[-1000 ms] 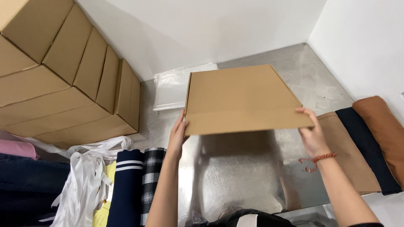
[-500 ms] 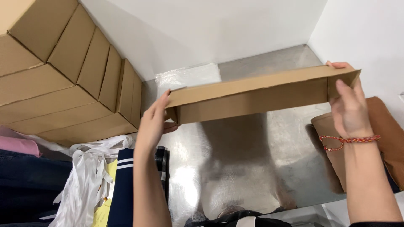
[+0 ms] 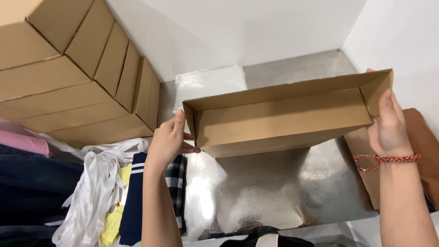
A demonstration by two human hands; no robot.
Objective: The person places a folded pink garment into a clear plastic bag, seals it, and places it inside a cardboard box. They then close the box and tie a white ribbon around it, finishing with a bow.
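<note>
I hold a shallow brown cardboard box (image 3: 283,116) in the air above a shiny metal table (image 3: 256,192), its open side turned toward me. My left hand (image 3: 167,142) grips the box's left end, thumb at the lower corner. My right hand (image 3: 388,123), with a red braided bracelet on the wrist, grips the right end wall. The box's inside looks bare.
A stack of flat brown cardboard boxes (image 3: 77,82) fills the left. Folded clothes and white ribbon (image 3: 96,183) lie at lower left, a checked cloth (image 3: 176,180) beside them. Clear plastic bags (image 3: 210,80) lie behind the box. Brown folded fabric (image 3: 423,146) sits right.
The box has turned from lid-up flat to edge-on, then opened toward me so its inside shows. Both hands shifted to its ends and dropped a little.
</note>
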